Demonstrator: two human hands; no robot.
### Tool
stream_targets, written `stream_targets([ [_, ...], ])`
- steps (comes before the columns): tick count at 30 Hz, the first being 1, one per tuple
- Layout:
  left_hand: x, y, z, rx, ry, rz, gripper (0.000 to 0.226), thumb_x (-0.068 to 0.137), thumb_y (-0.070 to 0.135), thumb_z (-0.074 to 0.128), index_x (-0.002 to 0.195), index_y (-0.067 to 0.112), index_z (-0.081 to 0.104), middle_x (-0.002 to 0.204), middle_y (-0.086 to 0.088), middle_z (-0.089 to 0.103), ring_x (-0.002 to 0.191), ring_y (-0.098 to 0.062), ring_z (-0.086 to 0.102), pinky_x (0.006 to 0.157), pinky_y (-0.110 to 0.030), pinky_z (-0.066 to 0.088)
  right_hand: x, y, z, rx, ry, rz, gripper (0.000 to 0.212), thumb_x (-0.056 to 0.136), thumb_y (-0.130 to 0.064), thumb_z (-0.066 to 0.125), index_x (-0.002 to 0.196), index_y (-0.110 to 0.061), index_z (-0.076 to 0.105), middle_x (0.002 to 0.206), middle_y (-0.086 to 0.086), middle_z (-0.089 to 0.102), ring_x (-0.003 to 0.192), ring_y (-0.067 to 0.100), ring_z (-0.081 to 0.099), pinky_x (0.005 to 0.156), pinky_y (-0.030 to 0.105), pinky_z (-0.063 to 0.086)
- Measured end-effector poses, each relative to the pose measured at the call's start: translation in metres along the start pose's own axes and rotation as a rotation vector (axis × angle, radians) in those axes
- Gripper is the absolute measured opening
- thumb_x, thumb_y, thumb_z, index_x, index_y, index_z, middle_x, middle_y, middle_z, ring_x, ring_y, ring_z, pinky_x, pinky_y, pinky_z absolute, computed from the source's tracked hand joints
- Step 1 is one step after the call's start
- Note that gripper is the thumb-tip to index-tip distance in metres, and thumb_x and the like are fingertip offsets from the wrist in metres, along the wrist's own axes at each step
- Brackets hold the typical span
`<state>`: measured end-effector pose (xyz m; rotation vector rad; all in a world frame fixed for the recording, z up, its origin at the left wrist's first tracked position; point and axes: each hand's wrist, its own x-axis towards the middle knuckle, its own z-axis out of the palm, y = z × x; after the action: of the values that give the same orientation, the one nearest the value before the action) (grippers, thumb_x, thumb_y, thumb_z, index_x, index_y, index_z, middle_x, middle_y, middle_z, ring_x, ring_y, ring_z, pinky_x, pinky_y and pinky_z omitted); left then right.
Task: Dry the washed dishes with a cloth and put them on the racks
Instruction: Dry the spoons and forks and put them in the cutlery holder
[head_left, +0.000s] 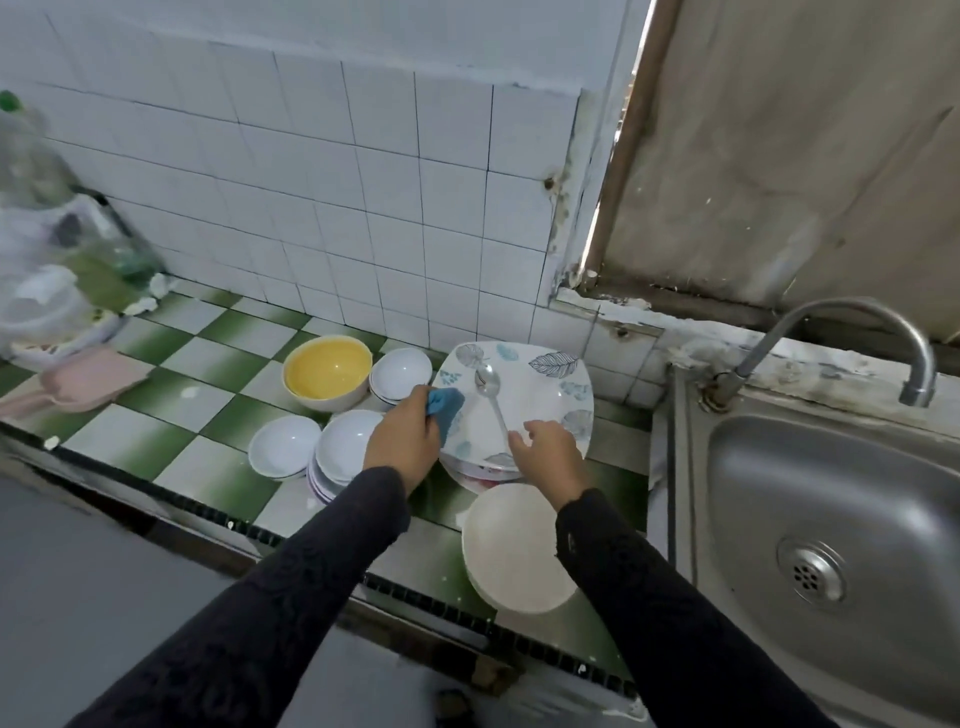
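A square white plate with leaf prints (540, 395) tops a stack of plates on the green-and-white tiled counter. A metal spoon (491, 395) lies on it. My left hand (405, 441) grips a blue cloth (445, 406) at the plate's left edge. My right hand (548, 457) hovers at the plate's near edge by the spoon's handle, fingers loosely bent, holding nothing. A round cream plate stack (511, 551) sits nearer me. A yellow bowl (327, 371) and several white bowls (345, 441) stand to the left.
A steel sink (831, 519) with a curved tap (852, 322) lies to the right. A pink tray (88, 382) and blurred plastic containers (41, 291) stand at the far left. A tiled wall backs the counter (176, 415).
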<state>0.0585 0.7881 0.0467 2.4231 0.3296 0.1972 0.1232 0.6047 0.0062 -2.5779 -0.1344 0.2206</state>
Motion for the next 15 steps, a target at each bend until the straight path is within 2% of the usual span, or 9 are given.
stream_targets([
  [3,0.023,-0.007,0.004,-0.060,-0.039,-0.048,0.015,0.103,0.024,0.043,0.117,0.018,0.044,0.115,-0.007,0.063,0.095,-0.020,0.060,0.072,-0.030,0.054,0.030,-0.004,0.007,-0.032,0.000,0.020,0.045,0.104,-0.038,0.045,0.127,-0.003,0.063,0.125,0.017,0.062,0.117,0.035,0.056,0.096,0.041,0.049],
  [6,0.039,-0.012,0.004,-0.156,-0.046,-0.089,0.008,0.103,0.021,0.043,0.111,0.018,0.043,0.107,-0.004,0.059,0.088,-0.016,0.056,0.061,-0.019,0.045,0.046,-0.007,0.017,-0.138,-0.044,0.027,0.044,0.105,-0.037,0.042,0.121,-0.002,0.062,0.123,0.018,0.059,0.117,0.037,0.054,0.094,0.040,0.046],
  [8,0.051,-0.018,0.005,-0.249,-0.046,-0.130,0.010,0.103,0.019,0.044,0.112,0.016,0.045,0.104,-0.003,0.058,0.082,-0.008,0.054,0.058,-0.015,0.039,0.055,-0.009,0.026,-0.201,-0.061,0.034,0.042,0.106,-0.036,0.040,0.119,-0.003,0.061,0.122,0.017,0.057,0.115,0.035,0.053,0.093,0.040,0.045],
  [12,0.072,-0.032,0.001,-0.433,-0.080,-0.215,0.021,0.101,0.018,0.047,0.122,0.013,0.051,0.106,-0.001,0.061,0.084,-0.004,0.057,0.061,-0.014,0.045,0.068,-0.019,0.037,-0.247,-0.035,0.053,0.035,0.106,-0.033,0.042,0.122,-0.005,0.055,0.124,0.014,0.052,0.115,0.031,0.052,0.093,0.040,0.044],
  [13,0.081,-0.038,0.000,-0.481,-0.090,-0.232,0.021,0.101,0.018,0.049,0.121,0.014,0.052,0.106,-0.001,0.063,0.087,-0.007,0.060,0.064,-0.017,0.051,0.074,-0.023,0.040,-0.260,-0.025,0.053,0.034,0.106,-0.033,0.042,0.123,-0.005,0.054,0.124,0.013,0.051,0.115,0.031,0.052,0.092,0.039,0.045],
  [15,0.093,-0.044,-0.002,-0.549,-0.124,-0.260,0.018,0.099,0.019,0.055,0.117,0.016,0.055,0.110,-0.007,0.066,0.095,-0.019,0.065,0.078,-0.035,0.059,0.081,-0.029,0.043,-0.301,-0.016,0.047,0.032,0.106,-0.030,0.042,0.126,-0.007,0.052,0.126,0.012,0.051,0.116,0.029,0.053,0.091,0.037,0.045],
])
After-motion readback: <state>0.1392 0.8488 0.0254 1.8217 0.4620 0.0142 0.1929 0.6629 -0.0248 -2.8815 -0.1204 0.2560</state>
